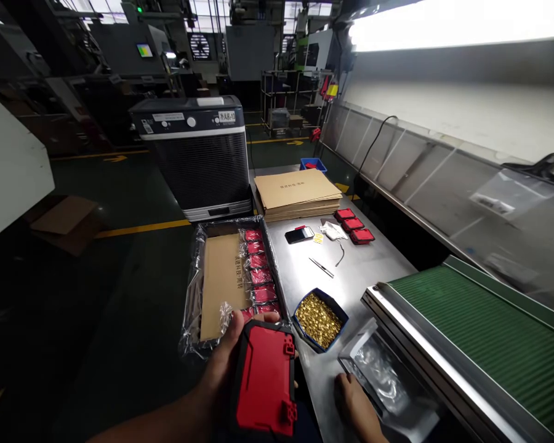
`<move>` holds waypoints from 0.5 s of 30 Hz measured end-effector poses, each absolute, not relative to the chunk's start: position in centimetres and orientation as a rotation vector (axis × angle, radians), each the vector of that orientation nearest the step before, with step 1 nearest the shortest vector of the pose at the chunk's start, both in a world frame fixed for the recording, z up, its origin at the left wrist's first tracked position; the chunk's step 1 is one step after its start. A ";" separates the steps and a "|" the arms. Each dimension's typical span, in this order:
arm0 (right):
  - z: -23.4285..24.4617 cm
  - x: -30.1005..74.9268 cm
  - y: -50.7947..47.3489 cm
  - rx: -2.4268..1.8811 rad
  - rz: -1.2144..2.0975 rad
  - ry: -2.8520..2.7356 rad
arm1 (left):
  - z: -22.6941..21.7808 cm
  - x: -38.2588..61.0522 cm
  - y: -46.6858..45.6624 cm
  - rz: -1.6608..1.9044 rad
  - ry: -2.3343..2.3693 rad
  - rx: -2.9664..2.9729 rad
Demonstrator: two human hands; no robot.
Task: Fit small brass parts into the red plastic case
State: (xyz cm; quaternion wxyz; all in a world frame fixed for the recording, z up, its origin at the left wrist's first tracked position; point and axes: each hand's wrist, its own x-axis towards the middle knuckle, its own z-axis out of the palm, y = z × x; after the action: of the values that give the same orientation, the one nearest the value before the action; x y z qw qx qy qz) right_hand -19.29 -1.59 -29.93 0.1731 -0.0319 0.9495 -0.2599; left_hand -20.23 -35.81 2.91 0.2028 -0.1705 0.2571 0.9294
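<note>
Cardboard box (64, 224) sits on the floor to your far left, its details lost in the dark. Next comes a black air cooler (198, 163), upright beyond the work area. Nearer you, a black crate (276, 264) lined with clear plastic film holds a cardboard sheet (219, 283) and, along its right side, a row of film-wrapped red cases (260, 277). Your left hand (224, 354) is in front of the crate, gripping a red-and-black case (268, 378), its red face turned up towards you and two small latches along its right edge. Your thumb presses the upper left corner, one finger curls over the top edge, and other fingertips show at the right side. On the steel table (290, 264) beyond lies a stack of cardboard sheets (300, 191), with a smartphone (300, 234) and metal tweezers (322, 267) nearer you. A blue tray (337, 303) of small brass-coloured parts (318, 320) stands just right of your case, and three red-and-black cases (354, 226) lie farther back. Your right hand (357, 403) rests beside a translucent bin (413, 424) of clear plastic bags (381, 369), fingers bent near its edge; you cannot tell whether they pinch anything. At far right runs a green conveyor belt (489, 332)
</note>
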 end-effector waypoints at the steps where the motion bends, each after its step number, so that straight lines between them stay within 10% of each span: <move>1: -29.7 -19.5 -2.0 -0.086 -0.745 2.689 | 2.9 -20.3 -35.7 2.592 0.724 -0.481; 15: -29.4 -20.7 -3.6 0.459 -1.121 2.665 | 3.6 -20.4 -36.1 2.293 0.968 -0.781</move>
State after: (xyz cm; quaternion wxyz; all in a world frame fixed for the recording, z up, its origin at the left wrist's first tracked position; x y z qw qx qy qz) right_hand -20.67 -3.60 -29.41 0.1069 0.1558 0.9051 -0.3809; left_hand -20.35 -36.09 3.61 0.2634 -0.2887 0.3582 0.8479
